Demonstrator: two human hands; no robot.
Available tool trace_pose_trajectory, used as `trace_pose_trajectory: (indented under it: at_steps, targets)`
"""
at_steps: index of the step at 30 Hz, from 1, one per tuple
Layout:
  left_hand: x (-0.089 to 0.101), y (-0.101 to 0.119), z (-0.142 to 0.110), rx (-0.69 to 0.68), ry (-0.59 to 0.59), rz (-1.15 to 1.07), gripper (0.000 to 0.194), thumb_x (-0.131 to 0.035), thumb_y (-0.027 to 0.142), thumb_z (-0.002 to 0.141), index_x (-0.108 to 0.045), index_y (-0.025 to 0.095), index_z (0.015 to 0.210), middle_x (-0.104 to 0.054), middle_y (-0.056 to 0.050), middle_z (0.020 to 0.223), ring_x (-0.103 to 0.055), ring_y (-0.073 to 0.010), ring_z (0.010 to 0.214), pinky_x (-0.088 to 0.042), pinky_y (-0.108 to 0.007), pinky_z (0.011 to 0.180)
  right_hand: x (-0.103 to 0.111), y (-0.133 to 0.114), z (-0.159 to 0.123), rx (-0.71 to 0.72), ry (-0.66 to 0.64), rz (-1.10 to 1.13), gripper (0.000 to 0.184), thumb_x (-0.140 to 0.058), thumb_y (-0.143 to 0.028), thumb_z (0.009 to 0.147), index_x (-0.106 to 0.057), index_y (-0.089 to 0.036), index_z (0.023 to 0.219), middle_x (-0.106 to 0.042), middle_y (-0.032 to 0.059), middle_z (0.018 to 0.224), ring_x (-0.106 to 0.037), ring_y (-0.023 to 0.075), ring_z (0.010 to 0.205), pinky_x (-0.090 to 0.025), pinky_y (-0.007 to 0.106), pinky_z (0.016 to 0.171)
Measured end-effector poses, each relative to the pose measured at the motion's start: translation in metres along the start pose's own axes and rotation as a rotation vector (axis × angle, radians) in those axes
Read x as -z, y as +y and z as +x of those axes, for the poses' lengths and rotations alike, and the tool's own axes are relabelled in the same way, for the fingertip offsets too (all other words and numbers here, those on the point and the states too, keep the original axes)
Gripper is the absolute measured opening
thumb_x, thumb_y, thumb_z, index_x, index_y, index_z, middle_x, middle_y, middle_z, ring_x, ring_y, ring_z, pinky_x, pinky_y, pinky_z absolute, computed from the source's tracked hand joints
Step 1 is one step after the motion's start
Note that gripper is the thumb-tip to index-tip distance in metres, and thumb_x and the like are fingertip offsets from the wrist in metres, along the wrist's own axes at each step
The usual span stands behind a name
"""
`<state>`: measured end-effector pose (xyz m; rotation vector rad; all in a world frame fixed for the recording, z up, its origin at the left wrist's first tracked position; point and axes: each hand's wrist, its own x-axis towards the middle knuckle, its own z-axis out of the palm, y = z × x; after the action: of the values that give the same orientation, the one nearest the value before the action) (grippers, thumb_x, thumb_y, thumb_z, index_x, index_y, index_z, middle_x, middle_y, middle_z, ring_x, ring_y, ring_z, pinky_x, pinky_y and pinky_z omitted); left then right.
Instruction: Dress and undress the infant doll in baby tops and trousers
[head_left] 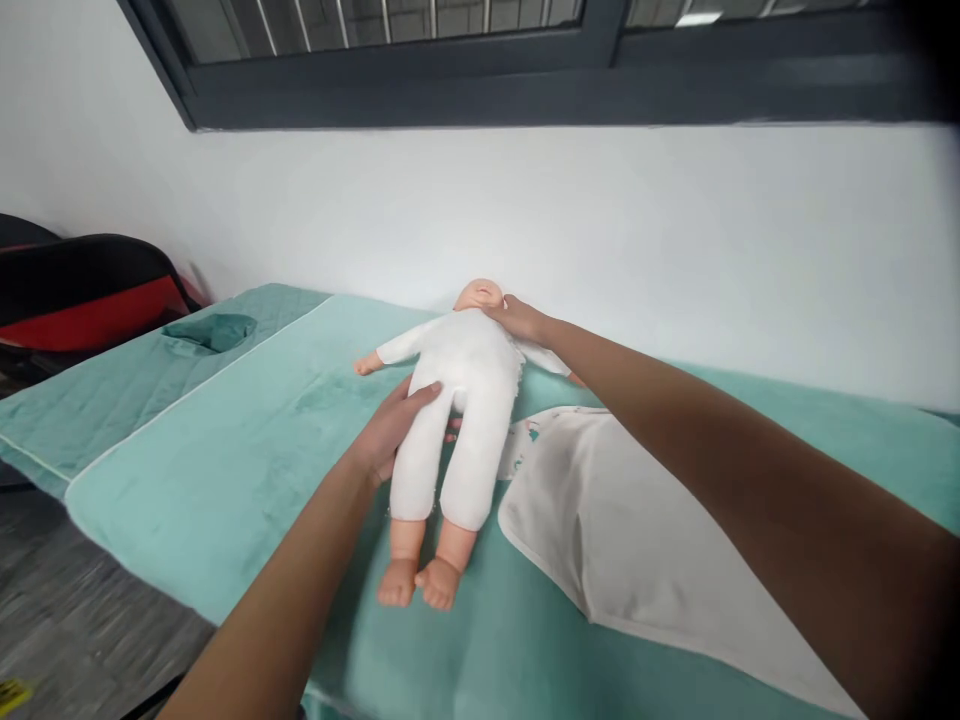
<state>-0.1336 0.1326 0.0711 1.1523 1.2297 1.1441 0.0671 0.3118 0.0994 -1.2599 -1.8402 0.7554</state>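
Observation:
A baby doll (471,365) with a white cloth body and bare plastic hands and feet lies face up, its feet toward me. My left hand (397,425) is wrapped around its thigh, thumb on top and fingertips showing between the legs. My right hand (520,318) is at the doll's neck, beside the head; most of its fingers are hidden behind the doll. To the doll's right a pale grey cloth (630,520) with a patterned part at its upper left edge is spread out, partly covered by my right forearm.
Green padded covers (247,480) lie over the bed-like surface. A white wall (337,210) and a dark window frame (390,95) stand behind it. At the far left is a black and red chair-like object (90,295). Grey floor (82,590) shows at lower left.

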Motion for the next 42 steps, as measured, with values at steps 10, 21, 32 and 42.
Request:
trace_pose_trajectory:
  at_steps: [10,21,32,42]
  targets:
    - [-0.158,0.001,-0.12,0.085,-0.293,-0.331,0.068,-0.069,0.051,0.079,-0.049,0.029,0.141,-0.068,-0.013,0.124,-0.073,-0.0299,0.089,-0.061,-0.04,0.068,0.166,-0.001,-0.172,-0.18,-0.02,-0.212,0.061,-0.056,-0.066,0.088,-0.061,-0.016,0.121,-0.066,0.0162,0.126,-0.064,0.0353,0.111,-0.053,0.046,0.096]
    - [-0.233,-0.044,-0.147,0.125,-0.332,-0.344,0.071,-0.068,0.046,0.082,-0.04,0.033,0.146,-0.069,-0.009,0.12,-0.073,-0.0218,0.076,-0.06,-0.033,0.06,0.201,0.056,-0.252,-0.344,0.051,-0.428,0.068,-0.041,-0.061,0.096,-0.039,-0.011,0.143,-0.059,0.0232,0.135,-0.064,0.0332,0.115,-0.051,0.042,0.092]
    - [-0.235,-0.054,-0.142,0.052,-0.168,-0.148,0.071,-0.066,0.05,0.085,-0.04,0.032,0.148,-0.059,-0.006,0.14,-0.064,-0.0253,0.118,-0.057,-0.036,0.094,0.129,0.016,-0.204,0.157,-0.115,-0.851,0.035,-0.047,-0.039,0.099,-0.056,-0.017,0.124,-0.057,0.0166,0.129,-0.054,0.0333,0.116,-0.042,0.047,0.097]
    - [-0.201,-0.053,-0.102,-0.116,-0.207,0.269,0.046,-0.042,0.052,0.096,-0.065,0.022,0.123,-0.071,-0.008,0.115,-0.066,-0.0253,0.105,-0.052,-0.04,0.095,0.099,0.017,-0.186,0.161,-0.399,-0.872,0.028,-0.051,-0.045,0.097,-0.061,-0.024,0.113,-0.064,0.0093,0.115,-0.06,0.0284,0.102,-0.044,0.035,0.076]
